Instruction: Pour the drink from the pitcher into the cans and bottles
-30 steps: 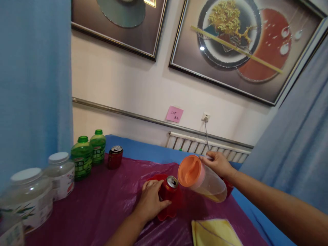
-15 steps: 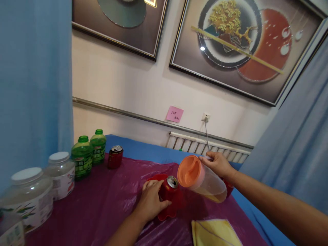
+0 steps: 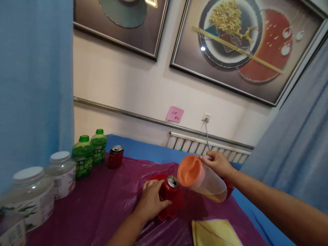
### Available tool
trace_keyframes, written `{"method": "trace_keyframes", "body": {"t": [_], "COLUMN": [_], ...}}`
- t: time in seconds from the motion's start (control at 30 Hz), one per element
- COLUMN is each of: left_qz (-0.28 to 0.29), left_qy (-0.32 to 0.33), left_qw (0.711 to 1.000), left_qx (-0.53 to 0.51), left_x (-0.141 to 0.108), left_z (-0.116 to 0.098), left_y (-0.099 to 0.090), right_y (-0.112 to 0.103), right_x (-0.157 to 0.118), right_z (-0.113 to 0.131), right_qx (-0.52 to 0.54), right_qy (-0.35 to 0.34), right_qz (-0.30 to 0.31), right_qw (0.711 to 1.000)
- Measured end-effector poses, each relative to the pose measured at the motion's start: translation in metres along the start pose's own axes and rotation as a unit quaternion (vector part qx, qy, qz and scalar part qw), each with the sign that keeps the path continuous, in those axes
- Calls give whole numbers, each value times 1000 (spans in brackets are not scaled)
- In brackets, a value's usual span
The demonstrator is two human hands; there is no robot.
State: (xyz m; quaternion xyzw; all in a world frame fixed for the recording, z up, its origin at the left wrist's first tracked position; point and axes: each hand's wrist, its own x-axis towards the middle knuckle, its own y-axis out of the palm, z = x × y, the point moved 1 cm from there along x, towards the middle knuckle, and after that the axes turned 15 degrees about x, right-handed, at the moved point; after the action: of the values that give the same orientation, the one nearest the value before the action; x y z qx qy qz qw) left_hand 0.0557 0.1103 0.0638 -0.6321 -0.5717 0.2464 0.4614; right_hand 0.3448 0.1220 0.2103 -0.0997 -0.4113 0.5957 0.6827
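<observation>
My left hand [image 3: 151, 200] is wrapped round the left side of an opened red can [image 3: 169, 190], which stands on a red scalloped dish [image 3: 171, 212]. In my right hand [image 3: 217, 164] is the handle of a clear pitcher [image 3: 208, 187] with an orange lid [image 3: 189, 171]. The pitcher is tilted, its lid toward the can and close to its top. Some yellowish liquid lies along the pitcher's lower side. No stream of liquid can be made out between lid and can.
A folded yellow cloth [image 3: 215, 233] lies at the front. Along the left stand lidded jars [image 3: 32, 201], two green bottles [image 3: 83, 159] and another red can [image 3: 115, 158]. Something red [image 3: 229, 188] shows behind the pitcher. Purple plastic [image 3: 102, 205] covers the blue-draped table.
</observation>
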Motion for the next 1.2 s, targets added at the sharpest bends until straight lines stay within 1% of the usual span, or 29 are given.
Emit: {"method": "trace_keyframes", "body": {"t": [0.47, 0.77, 1.2], "left_qz": [-6, -2, 6], "left_qy": [2, 0, 2], "left_qw": [1000, 1000, 1000], "left_qx": [-4, -4, 4], "left_x": [1, 0, 1], "left_z": [1, 0, 1], "left_y": [1, 1, 2], "right_y": [0, 0, -1], "right_x": [0, 0, -1], "right_z": [-2, -1, -1], "right_qx": [5, 1, 12], "right_qy": [-4, 5, -2], "right_qz": [1, 0, -2], "right_qw": [1000, 1000, 1000]}}
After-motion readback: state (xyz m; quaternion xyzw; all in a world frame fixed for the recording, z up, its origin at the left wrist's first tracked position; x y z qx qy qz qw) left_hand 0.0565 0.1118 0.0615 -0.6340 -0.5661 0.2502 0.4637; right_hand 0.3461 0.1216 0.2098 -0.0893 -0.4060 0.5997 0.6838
